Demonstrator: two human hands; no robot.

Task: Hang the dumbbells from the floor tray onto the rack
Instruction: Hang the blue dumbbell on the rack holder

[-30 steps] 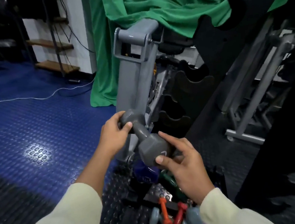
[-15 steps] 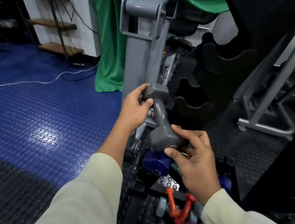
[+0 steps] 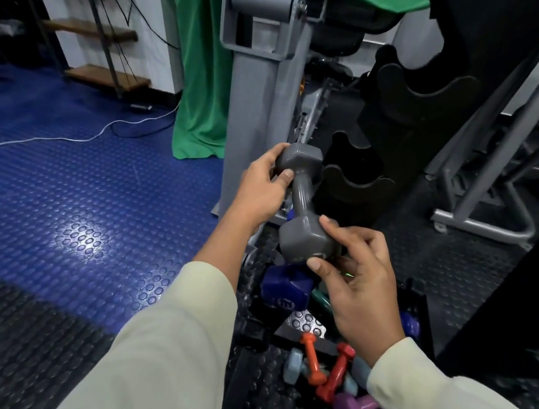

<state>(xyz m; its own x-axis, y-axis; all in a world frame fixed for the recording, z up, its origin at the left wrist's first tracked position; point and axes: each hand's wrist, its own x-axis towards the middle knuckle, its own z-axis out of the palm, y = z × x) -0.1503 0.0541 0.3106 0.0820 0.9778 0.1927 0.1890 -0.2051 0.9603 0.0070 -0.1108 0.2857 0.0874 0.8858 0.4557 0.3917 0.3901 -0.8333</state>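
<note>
Progress looked early, in my judgement; the black rack [image 3: 358,190] showed only bare cradles, none visibly filled. A grey dumbbell [image 3: 303,200] was held off the floor just beside a lower cradle; the left hand [image 3: 259,188] gripped its far head, the right hand [image 3: 355,278] pinched its near head. Many remained in the floor tray [image 3: 253,332]: a blue dumbbell [image 3: 282,291], orange dumbbells [image 3: 328,367], a purple dumbbell [image 3: 354,408]. The blue one bore a white mark, unreadable.
</note>
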